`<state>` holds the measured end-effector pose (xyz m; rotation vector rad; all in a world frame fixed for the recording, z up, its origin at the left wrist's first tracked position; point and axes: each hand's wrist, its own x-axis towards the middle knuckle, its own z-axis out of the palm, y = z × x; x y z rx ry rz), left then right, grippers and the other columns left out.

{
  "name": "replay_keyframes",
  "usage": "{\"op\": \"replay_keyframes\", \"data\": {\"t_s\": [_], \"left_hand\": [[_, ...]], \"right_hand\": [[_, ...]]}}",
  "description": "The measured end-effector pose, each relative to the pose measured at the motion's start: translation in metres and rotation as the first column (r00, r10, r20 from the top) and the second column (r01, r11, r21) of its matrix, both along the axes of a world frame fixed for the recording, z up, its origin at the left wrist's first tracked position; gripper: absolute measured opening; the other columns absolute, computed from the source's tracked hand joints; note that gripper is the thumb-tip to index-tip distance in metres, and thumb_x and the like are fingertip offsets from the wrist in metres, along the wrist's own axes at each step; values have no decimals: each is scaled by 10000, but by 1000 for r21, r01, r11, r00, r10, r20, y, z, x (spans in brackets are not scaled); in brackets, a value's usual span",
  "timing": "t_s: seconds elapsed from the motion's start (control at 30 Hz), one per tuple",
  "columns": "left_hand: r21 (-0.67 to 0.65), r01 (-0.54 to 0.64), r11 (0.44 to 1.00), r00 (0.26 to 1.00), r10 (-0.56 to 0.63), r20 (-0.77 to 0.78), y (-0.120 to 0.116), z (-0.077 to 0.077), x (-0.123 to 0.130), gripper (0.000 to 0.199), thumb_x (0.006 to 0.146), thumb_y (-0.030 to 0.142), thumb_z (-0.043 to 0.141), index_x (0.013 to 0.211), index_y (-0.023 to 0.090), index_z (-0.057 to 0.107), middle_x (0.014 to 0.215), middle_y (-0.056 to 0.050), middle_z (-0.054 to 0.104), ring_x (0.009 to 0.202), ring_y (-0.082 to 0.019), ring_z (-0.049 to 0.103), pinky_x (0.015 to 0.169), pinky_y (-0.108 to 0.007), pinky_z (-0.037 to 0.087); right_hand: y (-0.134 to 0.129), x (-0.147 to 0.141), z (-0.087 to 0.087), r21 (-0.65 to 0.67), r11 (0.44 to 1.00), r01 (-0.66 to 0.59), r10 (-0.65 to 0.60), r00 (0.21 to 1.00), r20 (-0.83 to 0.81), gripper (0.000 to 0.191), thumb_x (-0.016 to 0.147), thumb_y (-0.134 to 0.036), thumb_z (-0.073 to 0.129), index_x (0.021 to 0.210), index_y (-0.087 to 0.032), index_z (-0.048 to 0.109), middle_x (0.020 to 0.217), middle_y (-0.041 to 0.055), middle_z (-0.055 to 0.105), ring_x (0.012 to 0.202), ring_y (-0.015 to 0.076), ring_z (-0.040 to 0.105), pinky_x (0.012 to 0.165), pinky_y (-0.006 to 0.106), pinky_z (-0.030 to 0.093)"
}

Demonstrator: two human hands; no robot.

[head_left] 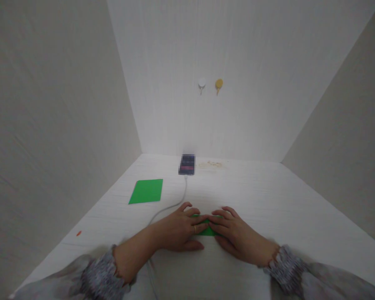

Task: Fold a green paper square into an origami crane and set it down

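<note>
A piece of green paper (pixel 208 230) lies on the white table (pixel 253 196) under both of my hands, mostly covered by them. It looks narrower than a full sheet, perhaps folded. My left hand (pixel 181 229) rests on its left part with the fingers stretched out and a ring on one finger. From the other side, my right hand (pixel 237 237) lies flat on the right part, fingers extended. The fingertips of the two hands meet over the middle of the paper. Neither hand grips anything.
A green sheet or stack of paper (pixel 146 191) lies at the left. Near the back wall is a phone-like device (pixel 187 164), its screen blurred, with a white cable (pixel 165 209) running beneath my left arm. A small orange scrap (pixel 78 233) is far left. Two hooks (pixel 219 84) hang on the wall.
</note>
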<state>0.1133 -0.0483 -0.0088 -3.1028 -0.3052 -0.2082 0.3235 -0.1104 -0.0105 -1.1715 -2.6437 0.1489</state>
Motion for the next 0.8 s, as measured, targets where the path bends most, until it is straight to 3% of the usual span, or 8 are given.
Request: {"op": "replay_keyframes", "data": {"t_s": [0.47,0.8], "left_hand": [[-42,-129,991,992,129,-3,8,1,-20,460,781,551,377,1159,302,463,1146,-36,554,966,-260,445,864,-512,150],[-40,-145,989,989,146,7,16,-2,-31,396,795,519,387,1116,319,502,1078,-20,597,904,-216,472,889,-489,145]], "right_hand": [[2,6,0,33,999,40,-40,999,5,296,847,-269,432,1129,-263,523,1158,15,566,1000,209,441,944,467,220],[2,28,-3,31,995,91,-90,995,-34,265,837,-228,445,1065,-272,572,1047,21,628,965,217,468,925,463,234]]}}
